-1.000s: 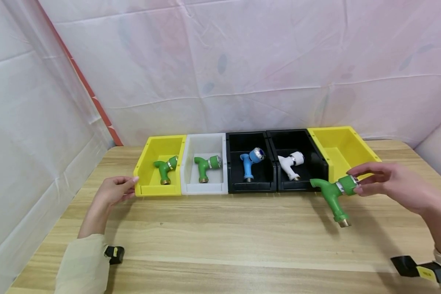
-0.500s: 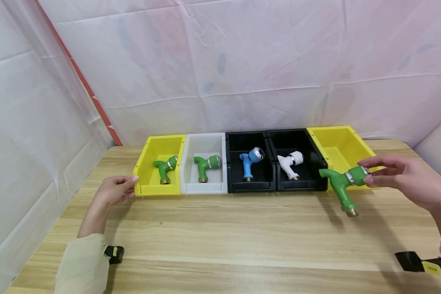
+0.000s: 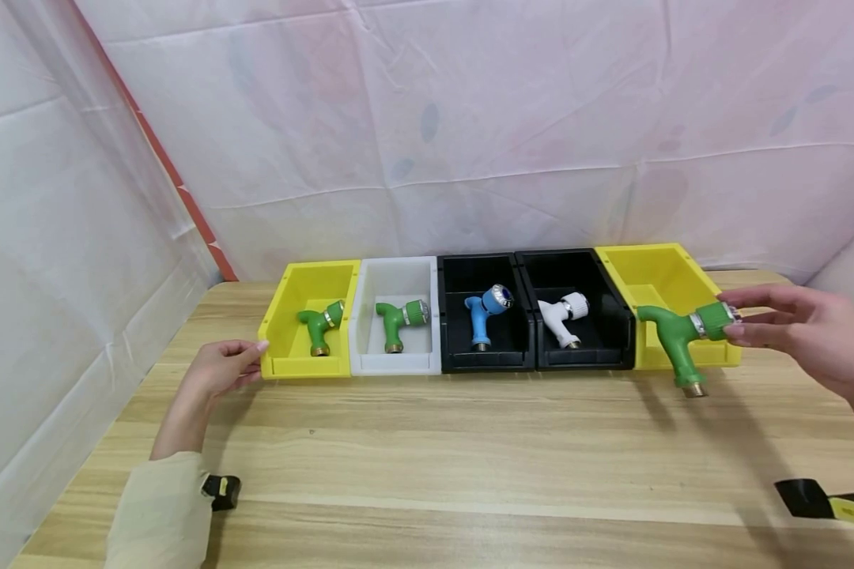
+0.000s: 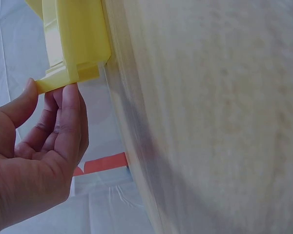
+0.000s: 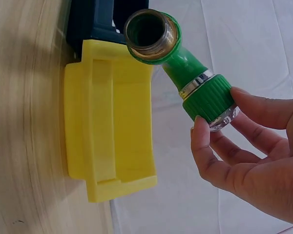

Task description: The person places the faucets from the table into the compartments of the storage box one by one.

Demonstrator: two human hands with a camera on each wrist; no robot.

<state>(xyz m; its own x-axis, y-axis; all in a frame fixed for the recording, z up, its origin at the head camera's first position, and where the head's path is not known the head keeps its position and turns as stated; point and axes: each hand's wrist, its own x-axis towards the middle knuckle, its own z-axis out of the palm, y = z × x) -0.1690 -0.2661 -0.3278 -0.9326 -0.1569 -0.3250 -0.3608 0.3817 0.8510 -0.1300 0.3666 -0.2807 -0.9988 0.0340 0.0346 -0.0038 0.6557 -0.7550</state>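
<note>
A green faucet (image 3: pixel 676 336) hangs in the air before the right-hand yellow bin (image 3: pixel 655 273). My right hand (image 3: pixel 811 332) pinches it by the ribbed knob (image 5: pixel 210 100), its threaded brass end pointing down in the head view. At the row's other end, my left hand (image 3: pixel 221 370) holds the side rim of the left yellow bin (image 3: pixel 306 369) between thumb and fingers (image 4: pixel 68 122). That bin has a green faucet (image 3: pixel 319 328) in it. Another green faucet (image 3: pixel 398 322) lies in the white bin (image 3: pixel 396 363), a blue faucet (image 3: pixel 482 316) and a white faucet (image 3: pixel 564 318) in the two black bins.
The bins, the left black bin (image 3: pixel 487 362) and right black bin (image 3: pixel 585 359) among them, stand side by side along the back of the wooden table (image 3: pixel 441 458). A pale sheet (image 3: pixel 413 118) hangs behind them. Black wrist devices sit on both forearms.
My right hand has carried the green faucet to the right and farther back, from before the black bin's corner to before the right yellow bin. My left hand has stayed put.
</note>
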